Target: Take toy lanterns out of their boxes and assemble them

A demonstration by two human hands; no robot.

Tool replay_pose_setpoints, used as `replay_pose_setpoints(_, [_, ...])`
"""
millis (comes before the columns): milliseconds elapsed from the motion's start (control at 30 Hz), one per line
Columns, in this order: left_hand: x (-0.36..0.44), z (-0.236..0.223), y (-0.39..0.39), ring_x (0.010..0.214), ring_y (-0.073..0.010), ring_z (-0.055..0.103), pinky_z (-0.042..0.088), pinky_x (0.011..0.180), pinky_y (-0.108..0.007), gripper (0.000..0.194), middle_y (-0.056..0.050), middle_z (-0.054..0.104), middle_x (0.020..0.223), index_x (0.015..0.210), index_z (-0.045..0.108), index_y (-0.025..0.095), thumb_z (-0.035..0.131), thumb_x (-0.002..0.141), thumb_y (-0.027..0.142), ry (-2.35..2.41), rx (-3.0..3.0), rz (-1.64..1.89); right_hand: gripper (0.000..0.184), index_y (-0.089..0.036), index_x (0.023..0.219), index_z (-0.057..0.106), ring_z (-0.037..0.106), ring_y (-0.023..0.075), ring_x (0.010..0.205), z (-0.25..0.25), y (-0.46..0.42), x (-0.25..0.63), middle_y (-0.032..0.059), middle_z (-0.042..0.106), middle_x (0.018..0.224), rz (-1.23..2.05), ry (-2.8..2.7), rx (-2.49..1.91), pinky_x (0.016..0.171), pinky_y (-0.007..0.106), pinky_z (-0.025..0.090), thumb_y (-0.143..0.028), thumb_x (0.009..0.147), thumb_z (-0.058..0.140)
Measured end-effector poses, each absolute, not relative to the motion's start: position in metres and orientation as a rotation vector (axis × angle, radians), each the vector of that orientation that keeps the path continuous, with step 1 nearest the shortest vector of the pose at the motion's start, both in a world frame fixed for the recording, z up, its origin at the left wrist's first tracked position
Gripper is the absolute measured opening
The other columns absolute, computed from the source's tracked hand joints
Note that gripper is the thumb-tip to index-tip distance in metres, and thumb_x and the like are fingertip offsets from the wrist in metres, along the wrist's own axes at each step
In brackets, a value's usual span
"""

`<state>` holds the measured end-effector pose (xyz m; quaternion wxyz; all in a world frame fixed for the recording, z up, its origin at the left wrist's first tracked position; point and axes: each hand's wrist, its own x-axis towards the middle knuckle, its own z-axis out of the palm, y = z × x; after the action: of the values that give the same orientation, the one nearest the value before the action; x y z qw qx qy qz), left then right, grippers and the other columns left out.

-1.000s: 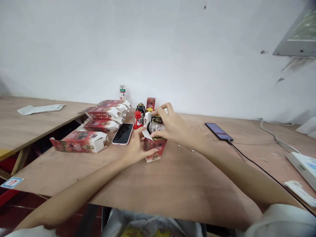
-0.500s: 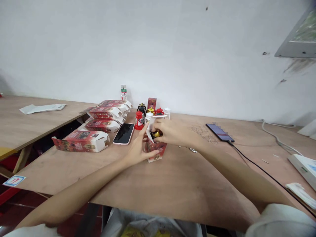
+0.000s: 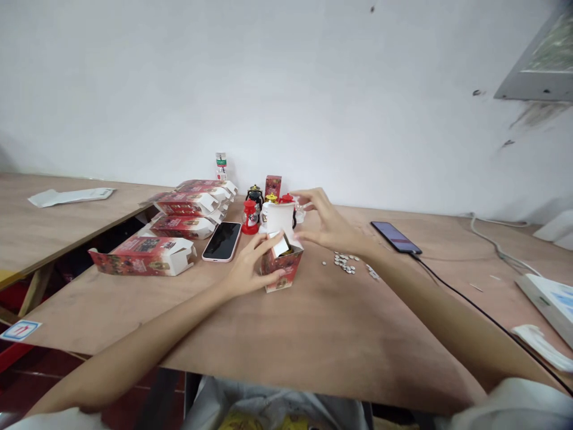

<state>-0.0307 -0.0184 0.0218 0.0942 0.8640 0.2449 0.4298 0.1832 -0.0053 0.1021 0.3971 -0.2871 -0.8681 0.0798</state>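
A small red printed box (image 3: 286, 272) stands upright in front of me, its tall white lid flap (image 3: 280, 216) raised at the back. Inside it a bit of a dark and gold lantern top shows under a small white side flap (image 3: 280, 246). My left hand (image 3: 250, 267) grips the box from the left, thumb in front and fingers at the side flap. To the right of the lid flap, my right hand (image 3: 323, 222) is raised with fingers apart and nothing in them. Behind the box stand small lanterns: a red one (image 3: 250, 218), a black one (image 3: 255, 194) and others partly hidden.
Flattened red boxes (image 3: 190, 206) are stacked at the left, with another box (image 3: 145, 255) in front. A phone (image 3: 222, 242) lies beside them. Button cells (image 3: 344, 261) are scattered at the right, near a second phone (image 3: 396, 237) with a black cable. A bottle (image 3: 221, 166) stands behind.
My right hand has come out of the box and moved right, its fingers opening. The white lid flap now stands up and a side flap is folded over. My left hand still holds the box.
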Motion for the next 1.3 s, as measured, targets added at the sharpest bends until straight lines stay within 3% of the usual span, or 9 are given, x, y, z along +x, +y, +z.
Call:
replay_pose_setpoints(100, [-0.032, 0.025, -0.017, 0.108, -0.0211, 0.048, 0.043, 0.094, -0.037, 0.068, -0.008, 0.044, 0.115, 0.136, 0.035, 0.026, 0.064, 0.075, 0.03, 0.724, 2.543, 1.22, 0.094, -0.027, 0.139, 0.024, 0.038, 0.0285, 0.123, 0.094, -0.004, 0.178, 0.0114, 0.033, 0.137, 0.193, -2.108, -0.756, 0.1, 0.05, 0.038, -0.048, 0.062, 0.074])
replay_pose_setpoints(400, [-0.03, 0.026, -0.016, 0.111, -0.0246, 0.045, 0.044, 0.093, -0.042, 0.047, -0.01, 0.044, 0.115, 0.117, 0.044, 0.02, 0.062, 0.075, 0.031, 0.776, 2.515, 1.196, 0.041, -0.027, 0.132, 0.042, 0.047, 0.0184, 0.12, 0.079, -0.016, 0.172, 0.0057, 0.052, 0.13, 0.326, -2.443, -0.611, 0.102, 0.042, 0.038, -0.039, 0.094, 0.032])
replay_pose_setpoints(600, [-0.024, 0.009, -0.013, 0.115, -0.0237, 0.049, 0.047, 0.091, -0.043, 0.075, -0.012, 0.043, 0.126, 0.126, 0.018, 0.026, 0.069, 0.07, 0.032, 0.666, 2.074, 1.373, 0.042, -0.027, 0.131, 0.045, 0.044, 0.0176, 0.124, 0.065, -0.008, 0.171, 0.0059, 0.05, 0.132, 0.183, -2.428, -0.603, 0.105, 0.045, 0.035, -0.04, 0.095, 0.026])
replay_pose_setpoints(767, [-0.026, 0.003, -0.009, 0.123, -0.0278, 0.044, 0.041, 0.098, -0.046, 0.079, -0.015, 0.04, 0.135, 0.135, 0.019, 0.021, 0.063, 0.074, 0.044, 0.677, 2.031, 1.057, 0.046, -0.025, 0.133, 0.044, 0.031, 0.0237, 0.133, 0.062, -0.02, 0.171, 0.0101, 0.035, 0.143, 0.127, -2.563, -0.716, 0.105, 0.047, 0.033, -0.044, 0.093, 0.032])
replay_pose_setpoints(867, [-0.03, -0.004, -0.003, 0.124, -0.0344, 0.041, 0.036, 0.1, -0.051, 0.098, -0.018, 0.039, 0.138, 0.139, 0.022, 0.016, 0.069, 0.062, 0.056, 0.812, 2.277, 0.809, 0.049, -0.026, 0.137, 0.037, 0.044, 0.0242, 0.122, 0.078, -0.024, 0.181, 0.0113, 0.043, 0.134, 0.117, -2.593, -0.765, 0.1, 0.047, 0.04, -0.043, 0.091, 0.04])
replay_pose_setpoints(933, [-0.032, -0.006, -0.002, 0.127, -0.0367, 0.037, 0.029, 0.103, -0.054, 0.094, -0.019, 0.04, 0.138, 0.136, 0.03, 0.015, 0.064, 0.063, 0.063, 0.926, 2.51, 0.568, 0.06, -0.027, 0.14, 0.03, 0.052, 0.0229, 0.11, 0.1, -0.019, 0.195, 0.01, 0.049, 0.125, 0.142, -2.541, -0.786, 0.093, 0.045, 0.047, -0.045, 0.086, 0.049])
replay_pose_setpoints(1067, [-0.029, -0.002, -0.006, 0.139, -0.0292, 0.016, 0.011, 0.111, -0.05, 0.076, -0.016, 0.022, 0.149, 0.139, 0.027, 0.014, 0.035, 0.082, 0.064, 1.037, 2.744, 0.186, 0.078, -0.029, 0.139, 0.028, 0.051, 0.026, 0.108, 0.157, 0.019, 0.231, 0.0087, 0.046, 0.124, -0.057, -2.199, -0.916, 0.084, 0.046, 0.051, -0.047, 0.073, 0.065])
replay_pose_setpoints(1200, [-0.026, 0.002, -0.01, 0.14, -0.0258, 0.008, 0.008, 0.112, -0.047, 0.079, -0.015, 0.013, 0.151, 0.142, 0.018, 0.011, 0.026, 0.085, 0.064, 1.076, 2.778, 0.047, 0.073, -0.025, 0.133, 0.037, 0.041, 0.0305, 0.12, 0.186, 0.09, 0.245, 0.0111, 0.039, 0.129, -0.337, -1.854, -1.081, 0.096, 0.051, 0.041, -0.036, 0.069, 0.069])
replay_pose_setpoints(1300, [-0.027, 0.002, -0.011, 0.14, -0.0255, 0.007, 0.008, 0.112, -0.047, 0.079, -0.015, 0.012, 0.15, 0.143, 0.017, 0.01, 0.024, 0.085, 0.064, 1.075, 2.789, 0.029, 0.073, -0.017, 0.129, 0.042, 0.042, 0.033, 0.118, 0.178, 0.146, 0.234, 0.0139, 0.04, 0.127, -0.292, -1.768, -1.291, 0.097, 0.052, 0.039, -0.028, 0.064, 0.073])
